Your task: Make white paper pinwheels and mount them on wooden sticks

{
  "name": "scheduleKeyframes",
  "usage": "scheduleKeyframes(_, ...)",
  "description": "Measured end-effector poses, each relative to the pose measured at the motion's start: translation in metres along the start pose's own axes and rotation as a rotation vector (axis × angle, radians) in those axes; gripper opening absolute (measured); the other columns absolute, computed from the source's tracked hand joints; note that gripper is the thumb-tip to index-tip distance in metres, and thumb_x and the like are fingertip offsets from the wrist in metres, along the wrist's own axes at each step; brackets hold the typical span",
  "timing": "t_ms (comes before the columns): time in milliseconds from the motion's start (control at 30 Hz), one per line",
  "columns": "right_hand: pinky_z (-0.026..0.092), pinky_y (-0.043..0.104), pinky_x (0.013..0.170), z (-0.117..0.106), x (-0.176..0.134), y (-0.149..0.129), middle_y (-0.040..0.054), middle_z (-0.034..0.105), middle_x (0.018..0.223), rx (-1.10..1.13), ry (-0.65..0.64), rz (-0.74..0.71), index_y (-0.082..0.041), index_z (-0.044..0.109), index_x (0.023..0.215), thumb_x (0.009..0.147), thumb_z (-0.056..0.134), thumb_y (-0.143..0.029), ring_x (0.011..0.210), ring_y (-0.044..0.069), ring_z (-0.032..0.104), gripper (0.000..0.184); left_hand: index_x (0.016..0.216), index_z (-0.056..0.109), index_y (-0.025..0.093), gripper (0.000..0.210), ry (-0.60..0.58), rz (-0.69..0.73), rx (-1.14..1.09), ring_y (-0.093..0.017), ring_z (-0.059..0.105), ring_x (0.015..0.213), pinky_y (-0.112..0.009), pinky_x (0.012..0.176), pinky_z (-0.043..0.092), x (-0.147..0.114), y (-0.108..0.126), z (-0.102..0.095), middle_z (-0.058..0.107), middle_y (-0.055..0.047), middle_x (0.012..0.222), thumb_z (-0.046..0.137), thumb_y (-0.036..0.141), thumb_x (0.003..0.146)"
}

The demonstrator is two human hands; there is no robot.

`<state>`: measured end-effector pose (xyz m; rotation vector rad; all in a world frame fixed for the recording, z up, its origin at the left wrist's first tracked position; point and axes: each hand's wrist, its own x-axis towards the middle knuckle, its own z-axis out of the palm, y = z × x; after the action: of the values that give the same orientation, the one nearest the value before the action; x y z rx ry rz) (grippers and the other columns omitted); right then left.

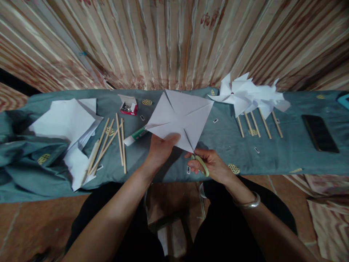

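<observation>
A white square of paper (181,112) with slits running in from its corners is held above the table. My left hand (162,149) pinches its near edge, thumb on top and the fingers hidden beneath. In my right hand (211,163) is a pair of scissors (203,165) with light green handles, its blades at the paper's nearest corner, in line with the slit there. A green and white glue stick (135,135) lies just left of the paper, partly under it.
Left are white paper sheets (65,122), several wooden sticks (119,140) and an open red-and-white box (129,106) of small metal pieces. Right are several white paper pinwheels (245,94) on sticks and a dark phone (319,133). A green cloth (223,145) covers the table; a striped curtain (174,43) hangs behind.
</observation>
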<state>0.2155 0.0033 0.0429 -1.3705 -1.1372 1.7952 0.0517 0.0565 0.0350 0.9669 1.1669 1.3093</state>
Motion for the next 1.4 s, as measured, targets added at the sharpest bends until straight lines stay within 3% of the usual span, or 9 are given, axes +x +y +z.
scheduleKeyframes(233, 0.042, 0.021, 0.045, 0.0, 0.0015, -0.0011, -0.0058, 0.059, 0.052, 0.051, 0.0, 0.046, -0.017, 0.066, 0.077, 0.051, 0.089, -0.045, 0.044, 0.007, 0.049, 0.044, 0.083, 0.065, 0.015, 0.025, -0.015, 0.01, 0.009, -0.019, 0.063, 0.081, -0.034, 0.081, 0.051, 0.001, -0.0017, -0.0012, 0.069, -0.005, 0.085, 0.073, 0.025, 0.062)
scheduleKeyframes(433, 0.043, 0.021, 0.045, 0.0005, 0.0015, -0.001, -0.0055, 0.06, 0.052, 0.042, 0.005, 0.033, -0.018, 0.067, 0.078, 0.053, 0.088, -0.046, 0.044, 0.008, 0.051, 0.043, 0.085, 0.065, 0.016, 0.026, -0.008, 0.012, 0.025, -0.021, 0.064, 0.086, -0.034, 0.081, 0.051, 0.0013, -0.0023, -0.0012, 0.07, -0.005, 0.086, 0.073, 0.025, 0.062)
scheduleKeyframes(800, 0.044, 0.02, 0.044, 0.0014, 0.0008, -0.0084, -0.0053, 0.06, 0.053, -0.011, 0.029, 0.027, -0.017, 0.065, 0.074, 0.052, 0.087, -0.05, 0.043, 0.008, 0.052, 0.045, 0.077, 0.064, 0.02, 0.017, -0.031, -0.022, 0.021, -0.019, 0.06, 0.076, -0.032, 0.074, 0.05, -0.0029, -0.0012, 0.0015, 0.068, -0.003, 0.081, 0.071, 0.023, 0.062)
scheduleKeyframes(1033, 0.044, 0.022, 0.043, 0.0022, 0.0009, -0.0079, -0.005, 0.061, 0.051, 0.031, 0.054, 0.057, -0.018, 0.066, 0.069, 0.047, 0.089, -0.048, 0.042, 0.009, 0.052, 0.044, 0.084, 0.064, 0.019, 0.024, -0.026, -0.019, -0.006, -0.021, 0.062, 0.081, -0.035, 0.078, 0.05, -0.0033, -0.0002, 0.002, 0.069, -0.003, 0.085, 0.072, 0.022, 0.061)
scheduleKeyframes(1400, 0.043, 0.021, 0.043, 0.0008, 0.0007, -0.0066, -0.0047, 0.061, 0.051, 0.022, 0.053, 0.045, -0.017, 0.066, 0.069, 0.047, 0.089, -0.049, 0.043, 0.008, 0.052, 0.045, 0.08, 0.064, 0.019, 0.017, -0.048, -0.027, 0.013, -0.02, 0.061, 0.076, -0.035, 0.076, 0.051, -0.0047, -0.0003, 0.0027, 0.068, -0.003, 0.083, 0.07, 0.016, 0.064)
